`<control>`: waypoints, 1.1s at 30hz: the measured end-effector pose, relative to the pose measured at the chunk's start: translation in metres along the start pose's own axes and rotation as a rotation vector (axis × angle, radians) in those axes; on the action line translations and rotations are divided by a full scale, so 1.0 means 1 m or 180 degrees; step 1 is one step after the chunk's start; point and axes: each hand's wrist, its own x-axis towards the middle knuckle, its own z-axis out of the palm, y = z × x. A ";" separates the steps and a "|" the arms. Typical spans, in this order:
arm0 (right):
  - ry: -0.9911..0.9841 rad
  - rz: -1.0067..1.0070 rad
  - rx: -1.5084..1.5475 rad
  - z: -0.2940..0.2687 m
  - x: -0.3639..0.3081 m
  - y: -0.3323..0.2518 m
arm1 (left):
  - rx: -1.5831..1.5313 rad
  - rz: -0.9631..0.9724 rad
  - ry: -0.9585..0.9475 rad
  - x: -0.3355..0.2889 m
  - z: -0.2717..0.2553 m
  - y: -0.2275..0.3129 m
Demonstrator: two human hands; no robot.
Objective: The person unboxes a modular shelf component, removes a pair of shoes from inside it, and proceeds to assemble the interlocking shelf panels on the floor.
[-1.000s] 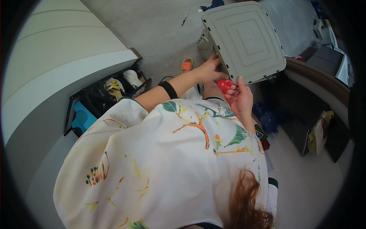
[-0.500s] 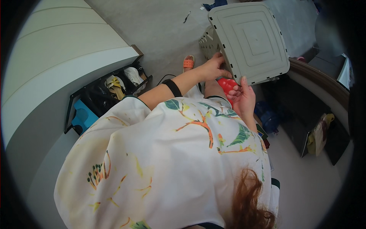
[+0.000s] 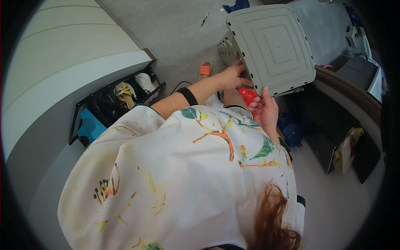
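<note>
Gray plastic basket [image 3: 226, 49] sits just ahead of a person's fingers. Those of the right hand [image 3: 266, 110] are narrow, thumb lapped over the near corner of the lid [image 3: 278, 46] in an apparent pinch; those of the left hand [image 3: 236, 77] reach in at the lid's edge, their hold hidden. A red object [image 3: 247, 96] shows between the hands; an orange sandal [image 3: 206, 70] is left of them. The step appears to be working the lid's edge; the next move calls for steadying that corner.

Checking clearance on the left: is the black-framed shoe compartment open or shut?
Open: the shoe compartment juts out, with a white shoe and a yellow-trimmed shoe in plain view inside.
</note>
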 end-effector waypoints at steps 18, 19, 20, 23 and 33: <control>0.0195 -0.0006 -0.0777 0.002 0.002 -0.001 | 0.0333 -0.0116 -0.0074 -0.006 -0.006 0.012; 0.0135 0.0070 -0.0840 0.002 0.002 -0.002 | 0.0426 -0.0050 -0.0029 -0.006 -0.006 0.010; 0.0127 0.0050 -0.0857 0.003 0.001 -0.004 | 0.0422 -0.0026 -0.0016 -0.006 -0.006 0.008; 0.0103 0.0038 -0.0993 0.007 -0.002 -0.005 | 0.0274 0.0003 -0.0051 -0.008 -0.005 0.013; 0.0318 0.0289 -0.1159 0.008 -0.005 -0.015 | -0.0143 -0.0690 0.0536 -0.033 0.009 0.103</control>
